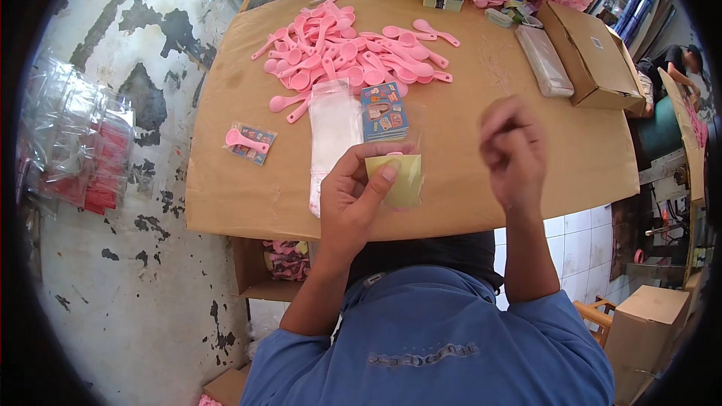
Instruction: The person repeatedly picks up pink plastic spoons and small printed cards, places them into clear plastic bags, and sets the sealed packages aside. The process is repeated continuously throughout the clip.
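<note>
In the head view, the left hand [352,188] holds a small yellow-green card packet [404,188] just above the near part of the brown-covered table [451,128]. Its thumb presses flat on the packet's near face with the fingers behind, a firm pinch at the packet's left side. Clear film shows past the card's edge, and a bit of pink peeks out at the top.

The right hand [515,154] hangs over the table to the right, apart from the packet, fingers curled in; it is blurred, so I cannot tell whether they pinch anything.

Handling the packet well probably calls for a light, flat grip: squeezing hard could bow the card or crease the film. Holding just 1 side, as here, leaves the opposite edge free for the other hand.

Beyond the packet, the stack of blue printed cards [384,109] stands just beside the clear bags [335,131], with the pile of pink spoons [353,49] behind; this order seems handy, provided sleeves do not drag the bags askew. To the left lies 1 bagged spoon with card [250,141], a useful pattern for neat alignment.
</note>
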A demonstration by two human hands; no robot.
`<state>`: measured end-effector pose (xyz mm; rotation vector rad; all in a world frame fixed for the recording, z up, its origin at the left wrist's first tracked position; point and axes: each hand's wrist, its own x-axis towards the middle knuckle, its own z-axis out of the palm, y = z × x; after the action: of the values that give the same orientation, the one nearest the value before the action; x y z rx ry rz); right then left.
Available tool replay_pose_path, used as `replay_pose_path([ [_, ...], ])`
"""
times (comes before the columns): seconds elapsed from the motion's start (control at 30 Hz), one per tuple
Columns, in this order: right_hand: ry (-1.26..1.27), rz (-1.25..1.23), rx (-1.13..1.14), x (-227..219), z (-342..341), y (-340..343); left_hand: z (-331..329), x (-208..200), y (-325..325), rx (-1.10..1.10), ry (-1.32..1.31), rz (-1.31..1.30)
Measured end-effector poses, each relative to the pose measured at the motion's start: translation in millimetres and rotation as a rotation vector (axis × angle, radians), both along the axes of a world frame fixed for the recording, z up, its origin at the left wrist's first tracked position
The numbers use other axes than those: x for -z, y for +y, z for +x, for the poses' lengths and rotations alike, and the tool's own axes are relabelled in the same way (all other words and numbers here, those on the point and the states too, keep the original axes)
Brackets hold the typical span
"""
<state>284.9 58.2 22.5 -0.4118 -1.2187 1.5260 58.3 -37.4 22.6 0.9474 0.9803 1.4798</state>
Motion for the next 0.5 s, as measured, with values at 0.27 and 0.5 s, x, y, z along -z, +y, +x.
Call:
replay_pose_path([
  [0.27, -0.391, 0.040, -0.031, 0.7, -49.7, -24.7, -4.0, 7.8, 3.0, -0.026, 0.008, 0.080],
  [0.5, -0.335, -0.040, -0.061, 0.2, -45.6, -21.6, -6.3, -0.3, 0.3, -0.073, 0.091, 0.035],
])
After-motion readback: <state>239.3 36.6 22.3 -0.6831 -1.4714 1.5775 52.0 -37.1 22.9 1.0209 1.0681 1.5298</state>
